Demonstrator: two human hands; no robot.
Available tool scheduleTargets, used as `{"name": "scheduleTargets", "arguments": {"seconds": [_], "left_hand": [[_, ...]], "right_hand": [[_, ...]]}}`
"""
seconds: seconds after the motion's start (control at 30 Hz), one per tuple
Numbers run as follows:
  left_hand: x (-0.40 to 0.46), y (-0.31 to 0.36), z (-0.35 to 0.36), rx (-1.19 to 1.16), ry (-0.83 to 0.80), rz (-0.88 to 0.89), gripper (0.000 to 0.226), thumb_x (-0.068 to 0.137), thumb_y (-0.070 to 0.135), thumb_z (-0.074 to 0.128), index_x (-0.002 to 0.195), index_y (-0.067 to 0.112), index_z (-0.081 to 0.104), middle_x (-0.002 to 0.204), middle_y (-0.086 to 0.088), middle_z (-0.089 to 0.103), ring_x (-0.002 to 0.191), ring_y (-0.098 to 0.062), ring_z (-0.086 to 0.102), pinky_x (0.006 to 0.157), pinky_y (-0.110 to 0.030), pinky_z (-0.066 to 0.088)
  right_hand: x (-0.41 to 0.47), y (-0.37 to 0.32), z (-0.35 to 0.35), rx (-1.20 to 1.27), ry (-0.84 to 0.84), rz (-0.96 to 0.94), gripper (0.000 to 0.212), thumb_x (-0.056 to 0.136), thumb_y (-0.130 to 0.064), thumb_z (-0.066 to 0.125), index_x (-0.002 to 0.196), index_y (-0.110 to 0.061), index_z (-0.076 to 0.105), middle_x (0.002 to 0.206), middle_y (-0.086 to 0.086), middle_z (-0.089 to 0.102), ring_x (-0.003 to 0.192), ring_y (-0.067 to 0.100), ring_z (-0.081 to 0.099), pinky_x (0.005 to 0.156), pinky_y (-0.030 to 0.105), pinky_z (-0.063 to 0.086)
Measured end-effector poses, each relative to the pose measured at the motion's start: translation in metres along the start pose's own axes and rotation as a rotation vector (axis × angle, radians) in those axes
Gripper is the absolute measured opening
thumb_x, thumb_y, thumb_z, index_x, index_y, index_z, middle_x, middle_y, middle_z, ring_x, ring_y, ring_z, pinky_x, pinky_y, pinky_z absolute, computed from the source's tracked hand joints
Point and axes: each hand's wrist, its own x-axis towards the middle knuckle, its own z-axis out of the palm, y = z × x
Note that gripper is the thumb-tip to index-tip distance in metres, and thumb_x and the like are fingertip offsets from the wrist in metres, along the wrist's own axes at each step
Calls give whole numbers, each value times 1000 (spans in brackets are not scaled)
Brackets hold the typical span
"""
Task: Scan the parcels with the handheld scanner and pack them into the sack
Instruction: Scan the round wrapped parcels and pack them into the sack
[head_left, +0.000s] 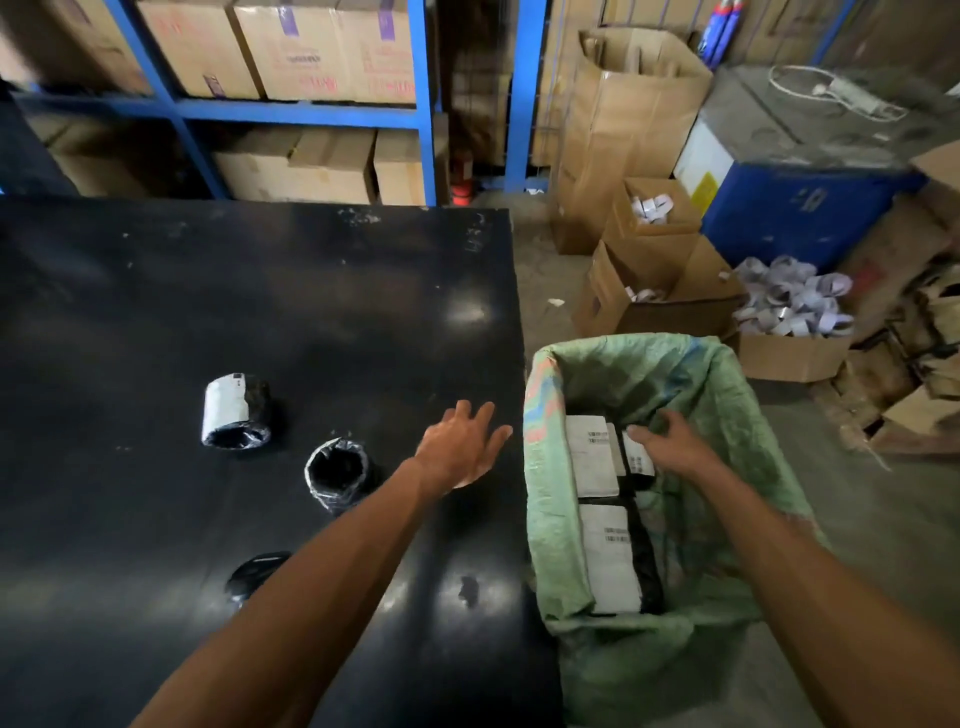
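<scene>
a: status?

b: my right hand (675, 441) is down inside the green sack (727, 613), fingers curled round the top of a small parcel (638, 457), setting it next to the others. i'd guess it goes upright so the row stays tight against the sack's left wall.

a: left?

b: my left hand (462, 447) is flat and spread over the black table (260, 291), gripping nothing. looks like it's just hovering near the table edge beside the sack, can't tell if it touches.

a: counts?

b: in the sack i make out three parcels: the one i'm gripping, a white-label parcel (591, 457) just left of it, and a nearer one (613, 556), labels up. more may be underneath, can't see. on the table three rolled black parcels left: a far one (235, 410) with a white label, a middle one (337, 473), and a near one (257, 571) half hidden by my left forearm.

a: scanner?

b: not in view. those three likely need scanning next.

a: sack position?

b: standing open right against the table's right edge, so the drop is short.
</scene>
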Motion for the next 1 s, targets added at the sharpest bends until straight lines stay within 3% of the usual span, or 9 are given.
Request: {"name": "scheduleTargets", "arguments": {"seconds": [0.13,0.27,0.37,0.47,0.6,0.73,0.87,1.0], "left_hand": [[-36,-53,-24,71,43,-12,62,103,57,34,151,18,35,143,-17,44,130,-37,47,99,-51,47],[-64,-116,-46,79,46,-54,61,101,55,43,150,18,38,142,-16,44,132,-37,44,103,-52,46],[-83,-165,-61,66,36,-73,67,98,54,51,154,20,34,145,-16,43,137,-37,39,109,-51,41],[-98,-204,-76,111,-1,-47,77,96,57,53,159,24,24,151,-14,39,140,-36,34,113,-49,36],[-102,-227,-91,231,-84,63,92,89,49,66,161,33,11,157,-14,29,142,-37,30,113,-50,36],[-88,-224,-100,439,-197,276,116,78,32,81,158,45,-1,165,-18,5,149,-39,16,114,-48,32],[-72,-209,-95,616,-296,462,127,77,11,82,153,55,-10,165,-13,-18,152,-39,2,119,-53,26],[-52,-200,-73,691,-368,564,134,69,3,84,146,66,-7,166,-2,-17,151,-36,11,107,-56,43]], "right_hand": [[-47,-46,14,1,43,-134,71,92,-49,69,150,-19,43,146,11,55,130,30,55,106,41,44],[-99,-94,58,-77,11,-266,64,88,-55,69,142,-27,51,145,8,57,131,29,56,107,44,46],[-139,-129,106,-124,-138,-342,57,90,-51,71,139,-27,54,140,5,60,125,25,61,100,34,46],[-179,-152,163,-216,-300,-373,59,86,-56,72,136,-31,55,134,4,63,113,18,66,101,33,50],[-222,-166,241,-366,-465,-383,69,86,-59,69,144,-29,48,139,4,59,124,19,60,104,28,44],[-252,-164,315,-417,-540,-342,89,86,-64,66,156,-24,30,159,9,40,144,26,42,114,35,36],[-269,-154,366,-381,-501,-226,100,82,-63,67,159,-25,15,154,15,39,141,35,43,114,43,38],[-276,-145,391,-241,-513,-131,105,79,-58,72,159,-29,9,148,11,46,133,32,50,109,41,42]]}}
